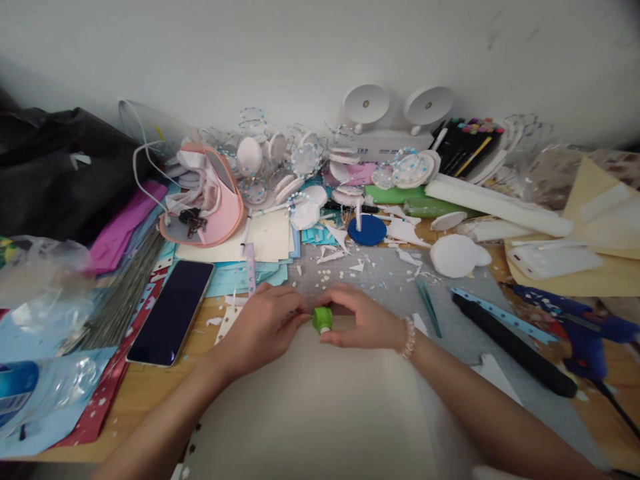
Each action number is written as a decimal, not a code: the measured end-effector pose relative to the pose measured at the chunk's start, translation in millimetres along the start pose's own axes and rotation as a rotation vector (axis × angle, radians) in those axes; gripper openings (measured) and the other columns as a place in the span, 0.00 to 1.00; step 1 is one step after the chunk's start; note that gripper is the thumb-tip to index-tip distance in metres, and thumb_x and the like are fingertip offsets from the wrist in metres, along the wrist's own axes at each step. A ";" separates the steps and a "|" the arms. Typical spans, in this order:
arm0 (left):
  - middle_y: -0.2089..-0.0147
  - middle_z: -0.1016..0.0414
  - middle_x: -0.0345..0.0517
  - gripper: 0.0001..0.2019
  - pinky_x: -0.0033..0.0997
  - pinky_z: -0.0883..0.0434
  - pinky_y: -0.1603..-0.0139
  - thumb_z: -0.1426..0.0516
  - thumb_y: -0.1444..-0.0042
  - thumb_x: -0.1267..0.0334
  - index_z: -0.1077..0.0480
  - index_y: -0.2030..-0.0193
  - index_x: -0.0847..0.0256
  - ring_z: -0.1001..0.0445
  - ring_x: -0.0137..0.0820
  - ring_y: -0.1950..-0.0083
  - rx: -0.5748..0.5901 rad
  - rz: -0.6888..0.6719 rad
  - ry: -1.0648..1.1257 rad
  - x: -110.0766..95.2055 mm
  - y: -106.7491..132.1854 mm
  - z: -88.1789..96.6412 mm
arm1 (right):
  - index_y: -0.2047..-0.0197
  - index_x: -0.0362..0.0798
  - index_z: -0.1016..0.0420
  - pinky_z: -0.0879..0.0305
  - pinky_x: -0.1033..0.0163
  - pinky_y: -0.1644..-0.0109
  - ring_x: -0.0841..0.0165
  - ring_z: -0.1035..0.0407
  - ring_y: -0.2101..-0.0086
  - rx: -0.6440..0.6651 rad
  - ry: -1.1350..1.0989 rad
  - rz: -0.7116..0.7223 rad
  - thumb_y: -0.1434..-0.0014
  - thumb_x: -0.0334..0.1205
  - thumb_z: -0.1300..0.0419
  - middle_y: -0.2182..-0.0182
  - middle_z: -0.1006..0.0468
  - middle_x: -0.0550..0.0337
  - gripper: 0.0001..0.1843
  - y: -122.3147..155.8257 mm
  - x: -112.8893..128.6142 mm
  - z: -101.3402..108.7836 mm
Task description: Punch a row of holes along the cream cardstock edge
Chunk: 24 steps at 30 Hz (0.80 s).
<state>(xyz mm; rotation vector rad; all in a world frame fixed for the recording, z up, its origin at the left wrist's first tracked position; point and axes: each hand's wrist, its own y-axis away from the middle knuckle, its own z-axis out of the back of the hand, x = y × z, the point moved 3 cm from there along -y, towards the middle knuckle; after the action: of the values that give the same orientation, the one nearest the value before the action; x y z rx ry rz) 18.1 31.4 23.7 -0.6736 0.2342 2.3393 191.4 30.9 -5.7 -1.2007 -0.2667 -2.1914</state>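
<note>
A small green paper punch (323,319) sits on the far edge of a large cream sheet (320,407) lying in front of me. My right hand (361,322) is curled round the punch, thumb below and fingers over its top. A beaded bracelet is on that wrist. My left hand (263,327) is closed, its fingertips pressed against the punch's left side and the sheet's edge. Small white paper bits lie scattered on the grey cutting mat (380,280) just beyond the hands.
A dark phone (171,311) lies to the left, beside a pink pouch (213,200) with keys. A blue glue gun (580,327) and a black rod (515,347) lie right. White foam discs (453,255), a blue disc (367,230), markers (470,143) and paper stacks crowd the back.
</note>
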 end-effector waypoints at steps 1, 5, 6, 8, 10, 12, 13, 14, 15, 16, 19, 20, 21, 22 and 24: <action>0.69 0.30 0.38 0.04 0.31 0.44 0.61 0.48 0.41 0.68 0.33 0.67 0.60 0.31 0.29 0.65 -0.005 -0.004 -0.003 0.4 0.1 -0.3 | 0.61 0.47 0.30 0.36 0.58 0.54 0.64 0.35 0.61 -0.006 0.009 0.025 0.53 0.43 0.34 0.64 0.28 0.57 0.17 -0.2 0.5 0.3; 0.68 0.29 0.39 0.05 0.31 0.43 0.60 0.48 0.41 0.69 0.33 0.67 0.60 0.31 0.30 0.64 -0.032 -0.012 -0.005 1.4 0.9 -1.4 | 0.61 0.47 0.31 0.42 0.53 0.47 0.60 0.39 0.54 -0.041 0.100 0.106 0.54 0.44 0.33 0.57 0.29 0.53 0.19 1.5 5.2 2.4; 0.67 0.29 0.40 0.05 0.32 0.43 0.60 0.48 0.41 0.69 0.33 0.67 0.60 0.31 0.30 0.64 -0.039 -0.010 -0.004 1.5 1.0 -1.5 | 0.60 0.47 0.31 0.43 0.52 0.46 0.60 0.39 0.53 -0.044 0.146 0.109 0.54 0.45 0.33 0.57 0.30 0.52 0.20 2.5 7.2 2.9; 0.67 0.29 0.41 0.05 0.32 0.42 0.59 0.49 0.41 0.68 0.33 0.67 0.60 0.31 0.31 0.64 -0.059 -0.004 0.001 1.5 1.0 -1.1 | 0.58 0.47 0.31 0.43 0.51 0.47 0.58 0.40 0.54 -0.057 0.237 0.100 0.54 0.46 0.34 0.56 0.31 0.51 0.21 5.0 12.0 4.3; 0.67 0.29 0.41 0.05 0.32 0.42 0.59 0.49 0.40 0.67 0.33 0.66 0.60 0.32 0.31 0.64 -0.094 0.000 0.019 1.2 0.8 -0.1 | 0.56 0.47 0.31 0.43 0.51 0.49 0.59 0.40 0.55 -0.078 0.293 0.088 0.52 0.46 0.35 0.57 0.31 0.51 0.21 7.5 16.9 5.5; 0.67 0.28 0.42 0.06 0.32 0.41 0.59 0.49 0.40 0.66 0.33 0.66 0.60 0.32 0.31 0.64 -0.134 -0.003 0.039 0.7 0.8 1.1 | 0.56 0.46 0.32 0.43 0.52 0.50 0.60 0.40 0.58 -0.094 0.303 0.084 0.49 0.45 0.36 0.59 0.31 0.52 0.19 9.1 20.2 5.7; 0.67 0.28 0.42 0.06 0.32 0.41 0.59 0.49 0.40 0.66 0.33 0.66 0.60 0.32 0.31 0.64 -0.152 -0.008 0.045 0.4 1.0 1.5 | 0.56 0.46 0.33 0.43 0.53 0.50 0.61 0.39 0.59 -0.096 0.296 0.085 0.49 0.44 0.37 0.60 0.30 0.52 0.18 9.4 20.7 5.3; 0.67 0.28 0.42 0.05 0.32 0.41 0.59 0.49 0.40 0.66 0.33 0.66 0.60 0.32 0.31 0.63 -0.168 -0.015 0.046 0.0 1.3 1.7 | 0.56 0.46 0.33 0.43 0.53 0.51 0.61 0.39 0.59 -0.095 0.282 0.085 0.48 0.44 0.37 0.61 0.30 0.53 0.18 9.4 20.3 4.5; 0.67 0.28 0.42 0.05 0.32 0.41 0.59 0.49 0.40 0.67 0.32 0.66 0.60 0.32 0.31 0.63 -0.178 -0.022 0.043 -0.3 1.7 1.6 | 0.57 0.46 0.34 0.43 0.54 0.51 0.62 0.38 0.60 -0.092 0.264 0.083 0.49 0.45 0.37 0.62 0.29 0.54 0.19 9.2 18.9 3.5; 0.67 0.28 0.42 0.05 0.33 0.41 0.59 0.49 0.40 0.67 0.33 0.66 0.60 0.32 0.31 0.63 -0.183 -0.029 0.035 -0.6 2.1 1.3 | 0.57 0.46 0.34 0.43 0.54 0.52 0.62 0.38 0.60 -0.090 0.242 0.076 0.49 0.46 0.36 0.63 0.29 0.55 0.19 8.8 16.8 2.4; 0.67 0.28 0.43 0.06 0.33 0.41 0.58 0.49 0.40 0.67 0.32 0.66 0.61 0.31 0.31 0.63 -0.177 -0.054 0.002 -0.9 2.9 -0.5 | 0.58 0.46 0.33 0.41 0.56 0.54 0.63 0.37 0.62 -0.080 0.162 0.032 0.50 0.45 0.35 0.65 0.29 0.57 0.19 7.1 7.6 -1.0; 0.67 0.28 0.43 0.06 0.33 0.41 0.58 0.49 0.40 0.67 0.32 0.66 0.61 0.31 0.31 0.63 -0.174 -0.061 -0.010 -0.9 3.0 -1.1 | 0.58 0.47 0.33 0.41 0.57 0.54 0.64 0.36 0.62 -0.076 0.138 0.014 0.51 0.45 0.35 0.65 0.29 0.57 0.19 6.6 4.6 -1.8; 0.67 0.28 0.43 0.06 0.34 0.41 0.58 0.49 0.40 0.67 0.32 0.66 0.61 0.31 0.31 0.63 -0.172 -0.066 -0.021 -0.7 2.9 -1.5 | 0.58 0.47 0.33 0.40 0.57 0.54 0.64 0.36 0.62 -0.074 0.118 -0.003 0.51 0.44 0.34 0.65 0.29 0.58 0.19 6.2 2.0 -2.4; 0.67 0.28 0.43 0.06 0.34 0.41 0.58 0.49 0.40 0.67 0.32 0.66 0.61 0.31 0.32 0.62 -0.171 -0.069 -0.028 -0.5 2.7 -1.8 | 0.57 0.47 0.32 0.40 0.58 0.54 0.64 0.36 0.62 -0.070 0.102 -0.013 0.51 0.44 0.34 0.65 0.28 0.58 0.19 5.8 0.2 -2.8; 0.66 0.27 0.43 0.06 0.34 0.40 0.58 0.49 0.40 0.67 0.32 0.66 0.61 0.31 0.32 0.62 -0.169 -0.067 -0.036 -0.1 2.1 -1.9 | 0.56 0.47 0.31 0.40 0.57 0.53 0.64 0.35 0.60 -0.067 0.085 -0.013 0.51 0.44 0.34 0.64 0.28 0.58 0.20 5.1 -1.2 -2.9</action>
<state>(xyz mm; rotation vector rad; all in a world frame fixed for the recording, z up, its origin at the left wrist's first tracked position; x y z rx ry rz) 17.5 29.2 22.1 -0.7077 -0.0026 2.3217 193.0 26.1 -8.9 -1.1412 -0.1682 -2.2723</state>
